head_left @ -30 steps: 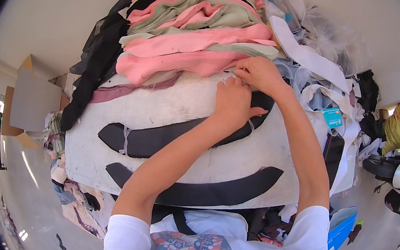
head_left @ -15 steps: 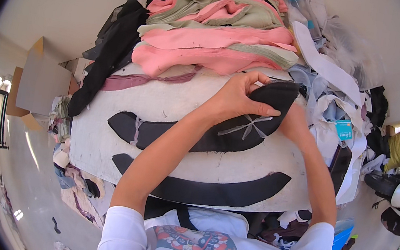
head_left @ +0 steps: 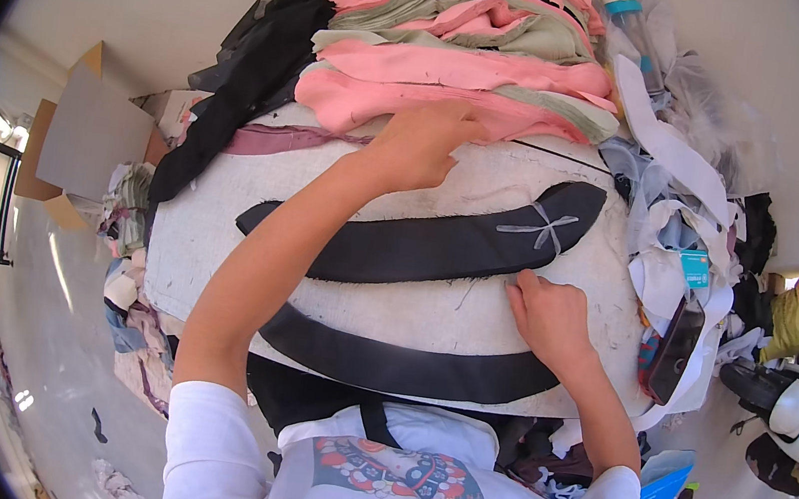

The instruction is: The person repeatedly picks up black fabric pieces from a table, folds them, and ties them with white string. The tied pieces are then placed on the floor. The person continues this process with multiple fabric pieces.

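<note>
A curved black fabric piece (head_left: 399, 250), tied near its right end with a pale strip (head_left: 541, 230) knotted into a cross, lies across the white worktable (head_left: 237, 183). Below it, nearer me, is a second curved black piece (head_left: 424, 370), partly covered by my left forearm. My left hand (head_left: 421, 143) is over the front edge of the stacked pink fabric (head_left: 377, 110), fingers stretched out and thumb apart. Just below the tied piece's right part, my right hand (head_left: 554, 318) has its fingers curled together; whatever they may hold is too small to make out.
Pink, grey-green and black cloth layers (head_left: 470, 22) are piled at the far side. A long black cloth (head_left: 241, 113) hangs at the left, near a cardboard box (head_left: 95, 144). On the right are white scraps (head_left: 682, 135), a phone (head_left: 677, 352) and a bottle (head_left: 635, 33).
The tied piece's right end, held up before, now lies flat on the table. My left hand has let go and moved up-left to the pink stack; my right hand has moved down.
</note>
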Demonstrator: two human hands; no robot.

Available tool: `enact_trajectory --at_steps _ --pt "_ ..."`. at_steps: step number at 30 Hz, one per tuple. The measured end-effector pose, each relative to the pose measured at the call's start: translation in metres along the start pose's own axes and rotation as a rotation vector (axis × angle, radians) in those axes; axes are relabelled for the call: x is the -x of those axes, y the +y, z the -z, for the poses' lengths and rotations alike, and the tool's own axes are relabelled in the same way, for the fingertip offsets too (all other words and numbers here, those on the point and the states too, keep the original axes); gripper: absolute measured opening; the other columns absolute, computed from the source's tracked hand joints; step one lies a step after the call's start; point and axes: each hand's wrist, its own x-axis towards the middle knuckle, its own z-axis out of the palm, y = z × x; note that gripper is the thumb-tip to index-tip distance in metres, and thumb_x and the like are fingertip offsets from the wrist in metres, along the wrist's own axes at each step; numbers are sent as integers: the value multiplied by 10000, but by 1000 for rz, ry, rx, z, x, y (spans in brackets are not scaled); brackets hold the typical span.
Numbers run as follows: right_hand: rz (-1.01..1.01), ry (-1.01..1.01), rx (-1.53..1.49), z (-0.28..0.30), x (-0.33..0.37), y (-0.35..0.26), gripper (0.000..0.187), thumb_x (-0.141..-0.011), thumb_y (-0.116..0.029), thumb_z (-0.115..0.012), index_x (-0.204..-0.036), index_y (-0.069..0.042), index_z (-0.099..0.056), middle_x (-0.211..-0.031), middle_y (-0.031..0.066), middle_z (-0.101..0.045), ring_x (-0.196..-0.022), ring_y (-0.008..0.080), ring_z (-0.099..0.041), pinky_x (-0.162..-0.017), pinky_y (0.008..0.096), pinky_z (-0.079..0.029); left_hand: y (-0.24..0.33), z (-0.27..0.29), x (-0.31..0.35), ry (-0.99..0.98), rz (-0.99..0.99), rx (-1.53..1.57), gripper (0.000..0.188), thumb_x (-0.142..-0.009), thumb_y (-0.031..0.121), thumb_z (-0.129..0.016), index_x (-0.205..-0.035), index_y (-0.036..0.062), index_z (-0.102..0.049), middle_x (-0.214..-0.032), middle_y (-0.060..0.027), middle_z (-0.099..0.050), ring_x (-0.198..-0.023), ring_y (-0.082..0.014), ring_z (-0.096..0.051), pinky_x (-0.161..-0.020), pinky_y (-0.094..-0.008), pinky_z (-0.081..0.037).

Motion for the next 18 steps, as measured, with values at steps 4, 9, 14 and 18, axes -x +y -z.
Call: enact_trajectory --at_steps 4,9,14,18 --pt "7 -2 13 2 -1 1 195 -850 -205 -686 -791 -60 -569 -615 101 -615 -533 302 -623 -499 408 -484 6 3 8 -42 93 50 266 -818 211 -660 -1025 52 -711 -899 -96 -701 -837 -297 -664 -782 -405 -524" --pt "-7 -15 6 3 1 1 199 -862 -214 -671 -786 -63 -566 -613 102 -616 -537 298 -628 -506 406 -487 37 14 -4 -429 329 -102 356 -882 397 -622 -910 53 -711 -784 -114 -686 -752 -314 -654 -713 -421 -504" --pt "-7 -8 23 2 1 0 202 -861 -219 -672 -785 -66 -563 -608 91 -606 -534 297 -625 -513 411 -488 26 -15 9 -436 177 -119 441 -938 432 -591 -766 29 -640 -722 -163 -641 -687 -340 -619 -677 -440 -488" --pt "31 -27 66 0 2 -3 164 -851 -195 -652 -779 -78 -564 -610 75 -601 -526 268 -625 -500 390 -466 2 -4 20 -442 387 214 379 -961 323 -571 -719 31 -584 -687 -104 -635 -642 -222 -595 -616 -374 -472"
